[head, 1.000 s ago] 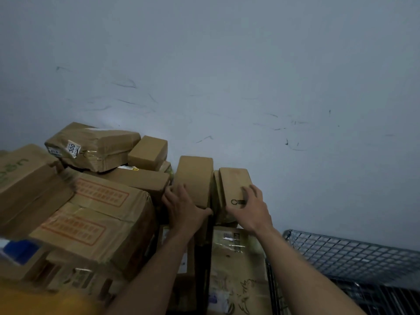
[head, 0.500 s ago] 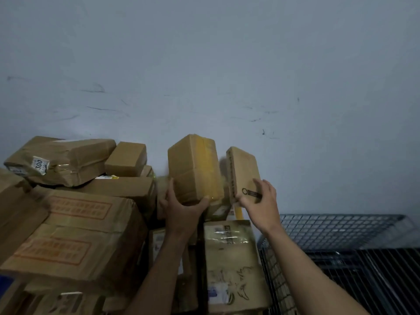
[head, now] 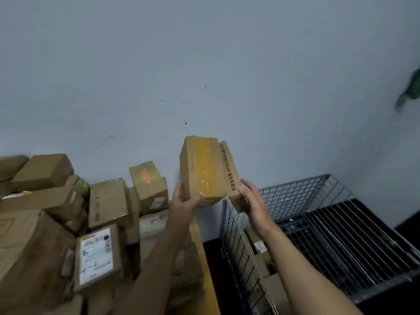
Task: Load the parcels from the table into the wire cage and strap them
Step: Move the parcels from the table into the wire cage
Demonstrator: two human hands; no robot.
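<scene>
I hold two cardboard parcels up in the air, side by side, above the gap between table and cage. My left hand (head: 185,202) grips the bottom of the thicker parcel with yellow tape (head: 200,168). My right hand (head: 254,204) grips the lower end of the thin flat parcel with black printed text (head: 230,176), which leans against the taped one. The wire cage (head: 295,196) stands at the lower right, with a few cardboard parcels (head: 261,251) lying inside near its left wall. Many more parcels (head: 109,201) are piled on the table at the left.
The yellow table edge (head: 204,258) runs beside the cage's left wall (head: 236,242). A labelled box (head: 96,258) and a box with red print (head: 147,180) sit in the pile. A grey wall stands behind everything. Something green (head: 411,89) shows at the far right edge.
Both hands lifted the two parcels off the pile and carried them right, toward the cage. My view swung right, showing more of the cage.
</scene>
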